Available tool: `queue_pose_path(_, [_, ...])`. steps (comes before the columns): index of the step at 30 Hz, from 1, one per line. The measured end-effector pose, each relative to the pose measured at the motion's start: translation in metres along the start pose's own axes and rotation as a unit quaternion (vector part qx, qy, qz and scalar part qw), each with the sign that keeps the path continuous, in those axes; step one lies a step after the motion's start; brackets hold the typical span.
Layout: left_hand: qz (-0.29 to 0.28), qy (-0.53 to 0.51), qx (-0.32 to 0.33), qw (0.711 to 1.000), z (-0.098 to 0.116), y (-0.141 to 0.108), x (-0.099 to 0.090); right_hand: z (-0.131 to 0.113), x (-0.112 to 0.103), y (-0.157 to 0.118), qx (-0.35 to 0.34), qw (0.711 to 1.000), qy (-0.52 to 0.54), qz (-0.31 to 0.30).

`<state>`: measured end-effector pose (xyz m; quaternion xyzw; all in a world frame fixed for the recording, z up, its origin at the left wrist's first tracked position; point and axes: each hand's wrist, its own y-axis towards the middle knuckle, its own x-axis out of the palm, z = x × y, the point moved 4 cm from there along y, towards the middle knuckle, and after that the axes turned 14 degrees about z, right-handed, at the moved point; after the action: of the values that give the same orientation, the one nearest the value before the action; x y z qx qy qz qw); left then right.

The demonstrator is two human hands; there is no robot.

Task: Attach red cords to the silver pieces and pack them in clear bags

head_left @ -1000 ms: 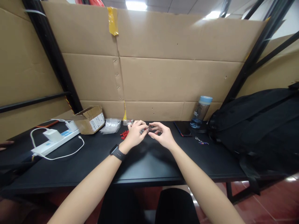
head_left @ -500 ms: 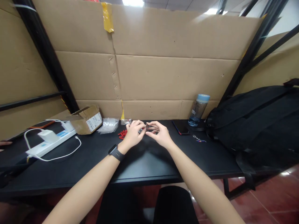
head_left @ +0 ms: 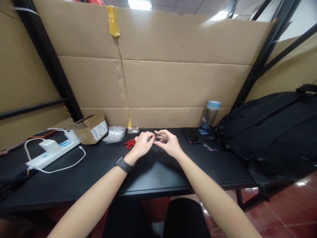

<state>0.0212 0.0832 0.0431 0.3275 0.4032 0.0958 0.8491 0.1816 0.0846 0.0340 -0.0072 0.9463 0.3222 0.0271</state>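
Above the black table, my left hand (head_left: 143,142) and my right hand (head_left: 169,142) meet, fingers bent toward each other. Between their fingertips is a small dark object (head_left: 155,136), too small to make out. The right thumb and fingers pinch it from the right; the left fingers close against its other side. Several red pieces (head_left: 130,143) lie on the table just left of my left hand, partly hidden by it. A small clear bag (head_left: 133,130) rests behind them.
On the left are a white power strip (head_left: 53,152) with cables, an open cardboard box (head_left: 92,128) and clear plastic bags (head_left: 115,134). A phone (head_left: 191,136), a bottle (head_left: 209,117), a keychain (head_left: 210,148) and a black backpack (head_left: 269,129) stand or lie right.
My left fingers have closed in slightly around the small object. The camera view has shifted a little. My right hand stays nearly in place.
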Motion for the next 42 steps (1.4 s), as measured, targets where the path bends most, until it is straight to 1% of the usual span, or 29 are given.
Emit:
queue_pose_path(2, [-0.019, 0.006, -0.023, 1.0, -0.001, 0.0, 0.002, 0.001, 0.0, 0.0, -0.01, 1.0, -0.007, -0.008])
queue_pose_path(4, [-0.031, 0.017, -0.032, 0.999, -0.002, -0.001, 0.002, 0.002, 0.0, 0.0, -0.017, 1.0, -0.017, -0.013])
queue_pose_path(8, [-0.037, 0.023, -0.01, 0.999, 0.0, -0.002, -0.001, 0.003, -0.001, 0.0, -0.013, 0.999, -0.034, -0.01])
queue_pose_path(11, [-0.017, 0.01, 0.007, 1.0, 0.0, 0.0, -0.004, 0.006, -0.002, 0.0, 0.023, 0.999, -0.02, -0.01])
queue_pose_path(14, [-0.001, -0.047, -0.007, 0.999, -0.006, 0.004, -0.006, 0.01, -0.005, 0.002, 0.056, 0.998, -0.017, -0.006])
queue_pose_path(16, [-0.006, -0.11, -0.026, 0.994, -0.009, 0.006, -0.005, 0.01, -0.006, 0.002, 0.057, 0.998, -0.019, -0.005])
queue_pose_path(18, [-0.022, -0.172, -0.036, 0.984, -0.011, 0.007, -0.004, 0.009, -0.006, 0.003, 0.049, 0.999, -0.012, -0.008])
queue_pose_path(21, [-0.053, -0.229, -0.028, 0.972, -0.01, 0.007, -0.003, 0.003, -0.007, 0.004, 0.013, 0.999, -0.029, -0.007])
queue_pose_path(23, [-0.076, -0.238, -0.016, 0.968, -0.01, 0.007, -0.001, -0.002, -0.008, 0.005, -0.035, 0.996, -0.079, -0.011])
queue_pose_path(24, [-0.079, -0.237, -0.017, 0.968, -0.011, 0.006, 0.001, -0.005, -0.009, 0.005, -0.062, 0.992, -0.11, -0.018])
queue_pose_path(25, [-0.07, -0.234, -0.027, 0.969, -0.013, 0.007, 0.001, -0.006, -0.009, 0.005, -0.088, 0.986, -0.14, -0.028])
queue_pose_path(28, [-0.004, -0.22, -0.071, 0.973, -0.02, 0.007, 0.0, -0.008, -0.008, 0.004, -0.15, 0.964, -0.209, -0.069])
queue_pose_path(29, [-0.001, -0.213, -0.067, 0.975, -0.019, 0.007, 0.0, -0.009, -0.007, 0.004, -0.162, 0.958, -0.222, -0.077])
queue_pose_path(30, [-0.015, -0.201, -0.048, 0.978, -0.017, 0.005, 0.0, -0.008, -0.008, 0.004, -0.168, 0.955, -0.231, -0.078])
queue_pose_path(33, [-0.086, -0.138, 0.04, 0.986, -0.004, 0.0, 0.001, -0.008, -0.009, 0.005, -0.157, 0.956, -0.241, -0.06])
queue_pose_path(35, [-0.1, -0.094, 0.074, 0.988, 0.002, -0.003, 0.001, -0.007, -0.01, 0.005, -0.146, 0.958, -0.243, -0.052])
queue_pose_path(37, [-0.096, -0.061, 0.08, 0.99, 0.003, -0.005, 0.0, -0.007, -0.011, 0.006, -0.141, 0.958, -0.244, -0.051])
queue_pose_path(42, [-0.065, -0.002, 0.055, 0.996, -0.005, -0.003, -0.001, 0.0, -0.012, 0.007, -0.133, 0.958, -0.242, -0.075])
